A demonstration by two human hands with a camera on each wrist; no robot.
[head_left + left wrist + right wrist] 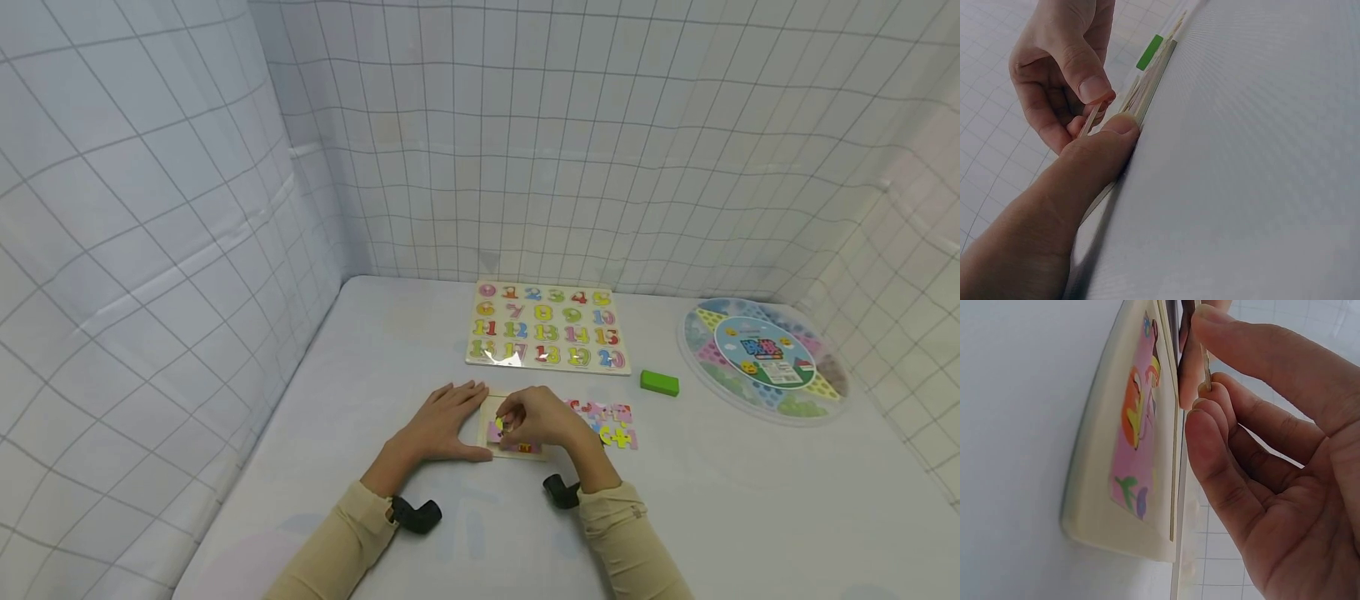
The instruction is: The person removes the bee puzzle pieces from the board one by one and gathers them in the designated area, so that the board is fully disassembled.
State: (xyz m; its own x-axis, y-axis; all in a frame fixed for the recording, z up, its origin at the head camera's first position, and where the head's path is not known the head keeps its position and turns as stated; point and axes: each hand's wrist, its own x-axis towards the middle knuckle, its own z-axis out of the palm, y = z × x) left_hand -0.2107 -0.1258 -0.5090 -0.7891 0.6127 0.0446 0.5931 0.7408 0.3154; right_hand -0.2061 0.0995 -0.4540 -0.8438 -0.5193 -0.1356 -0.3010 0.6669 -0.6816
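A small wooden jigsaw tray (491,407) lies in front of me, with pink picture pieces (1129,444) along its near side. My left hand (446,423) rests at the tray's left side, fingers spread, with the thumb (1100,147) against the near edge. Above the tray, my right hand (546,415) pinches a thin jigsaw piece (1089,120) between thumb and fingertips. The piece stands tilted, seen edge-on in both wrist views. To the right of the tray lie loose jigsaw pieces (621,437), partly covered by the right hand in the head view.
A number puzzle board (528,333) lies behind the tray. Off to its right are a green block (659,383) and a large round package (765,354) with a printed label. White gridded cloth walls (450,167) surround the table on the back and sides.
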